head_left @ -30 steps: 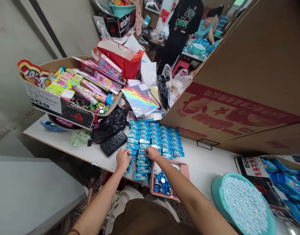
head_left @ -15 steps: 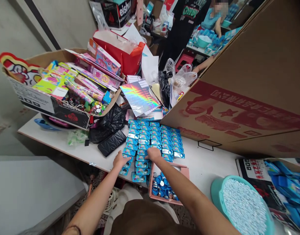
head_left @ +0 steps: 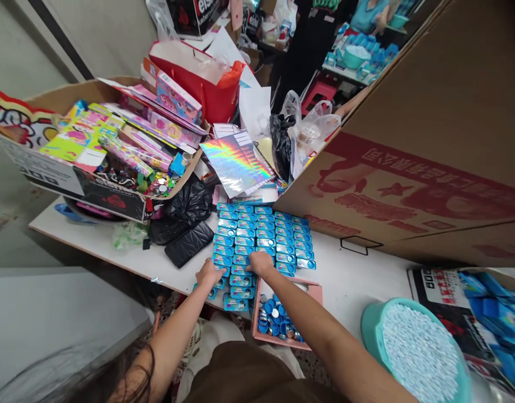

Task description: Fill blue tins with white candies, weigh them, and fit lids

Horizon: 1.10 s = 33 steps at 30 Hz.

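Small blue tins (head_left: 244, 233) with printed lids lie in several columns on the white table. At the left column, my left hand (head_left: 207, 274) is closed around its near part, thumb resting on a blue tin (head_left: 224, 261); its other fingers are partly hidden. My right hand (head_left: 261, 263) is curled over the middle columns, its thumb tip against a tin in the second column. What lies under its fingers is hidden. Just below my right hand stands a pink box (head_left: 257, 331) holding loose round blue and silver pieces (head_left: 275, 313).
A black quilted case (head_left: 189, 244) and black plastic bag (head_left: 186, 210) lie left, beside a carton of toys (head_left: 110, 193). A large cardboard box (head_left: 408, 184) walls off the right. A teal tub (head_left: 369, 324) of pale pellets is near right. People are in the background.
The view has shifted slightly, and hair now shows at lower left. Both hands stay at nearly the same places on the tins.
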### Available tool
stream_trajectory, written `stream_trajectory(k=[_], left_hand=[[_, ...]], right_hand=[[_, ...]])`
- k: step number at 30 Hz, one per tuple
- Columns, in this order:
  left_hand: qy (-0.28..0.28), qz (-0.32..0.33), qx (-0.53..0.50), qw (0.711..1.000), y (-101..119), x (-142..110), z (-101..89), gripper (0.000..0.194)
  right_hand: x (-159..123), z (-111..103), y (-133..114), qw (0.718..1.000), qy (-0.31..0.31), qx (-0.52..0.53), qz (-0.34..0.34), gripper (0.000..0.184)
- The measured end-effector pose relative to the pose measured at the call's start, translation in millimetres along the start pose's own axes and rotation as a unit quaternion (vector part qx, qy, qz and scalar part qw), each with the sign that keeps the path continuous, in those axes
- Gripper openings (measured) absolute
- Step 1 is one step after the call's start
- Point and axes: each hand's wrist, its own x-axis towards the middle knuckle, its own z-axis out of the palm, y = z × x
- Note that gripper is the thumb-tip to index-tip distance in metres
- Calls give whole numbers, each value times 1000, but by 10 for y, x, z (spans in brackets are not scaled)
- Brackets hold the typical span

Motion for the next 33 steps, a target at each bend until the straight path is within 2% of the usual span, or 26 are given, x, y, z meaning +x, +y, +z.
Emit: stream_trajectory(k=[5,7,9,10,11,12,13,15,17,19,22,26,30,33], left_hand=[[32,-7,-14,999,-17,-70,-82,78],[85,4,-41,996,-62,-148,-89,88],[189,51,-65,978,-109,-295,-70,86],[240,92,-68,964,-121,-399,-48,79],[274,142,-63,949,-120,-520,-17,69],[282,200,-51,937,-101,-654,25,57],[261,262,-34,928,-63,-793,78,44],[174,387,14,905,64,-1054,223,28],[95,491,81,862,238,-1240,406,25],[64,537,163,825,420,-1321,593,27],[74,522,267,807,659,-1278,788,29],[85,493,341,795,875,-1155,835,32],[94,481,368,790,957,-1136,844,38],[107,460,359,805,921,-1098,920,41]], right_hand=[[-73,-43,40,999,13,50,2,30],[-186,-61,117,995,47,93,-9,25],[-364,-38,249,977,138,162,-29,25],[-474,0,334,960,196,197,-34,27],[-594,58,427,941,251,225,-32,28],[-719,138,524,925,291,243,-25,30],[-845,237,619,918,309,249,-15,31],[-1071,474,780,922,296,251,-11,30],[-1231,709,875,931,261,253,-26,28],[-1307,883,895,937,238,253,-32,32],[-1291,981,835,940,231,249,-5,37],[-1206,913,760,940,234,246,31,39],[-1205,871,745,932,245,262,52,40],[-1203,935,709,928,259,261,62,39]])
